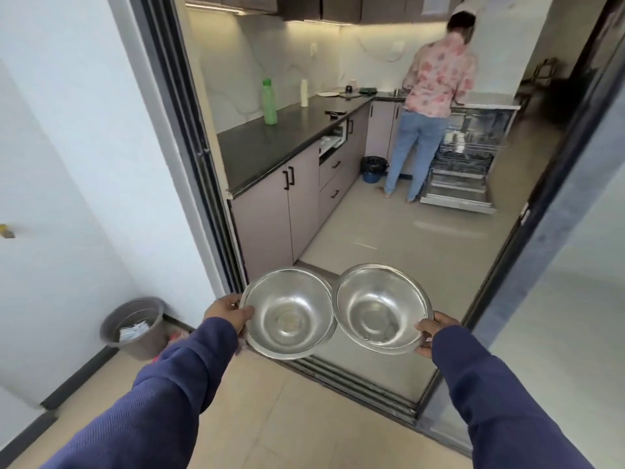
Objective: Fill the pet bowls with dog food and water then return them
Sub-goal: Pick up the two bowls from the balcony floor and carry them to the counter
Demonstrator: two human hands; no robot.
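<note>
Our left hand [227,311] pinches the outer rim of the left bowl [289,316], thumb over the lip and fingers beneath; our right hand [436,330] grips the outer rim of the right bowl [382,308] the same way. Both steel bowls are empty and level, and between the hands their inner rims touch or overlap. We judge them light, rigid and slick, so the flared rim is the correct hold; once filled, a two-point grip or support under the base appears advisable. Beyond the hands lie the door track [355,377], the countertop [270,143] and a person [429,106] by the open dishwasher [463,170].
</note>
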